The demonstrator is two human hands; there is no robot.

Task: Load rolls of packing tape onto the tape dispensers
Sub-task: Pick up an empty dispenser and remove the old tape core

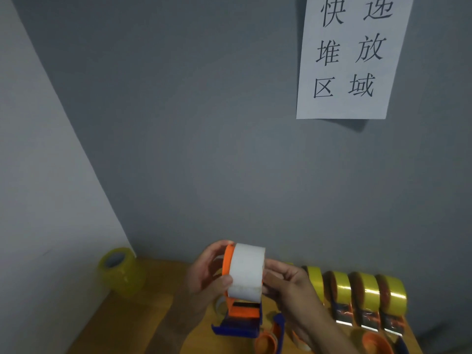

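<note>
We are observing the left hand [212, 274] gripping the orange dispenser [231, 300] above the tabletop [143, 320], apparently steadying it, while the right hand [288, 284] is grasping the white tape roll [246, 270], likely seating it. Loaded dispensers [365, 300] are lining the rear right edge.

Wooden table [143, 325], yellow tape stack [122, 272], loaded dispensers [367, 300]

Paper sign [353, 56] (Chinese characters) on grey wall [204, 123]; wooden table [143, 320].
</note>
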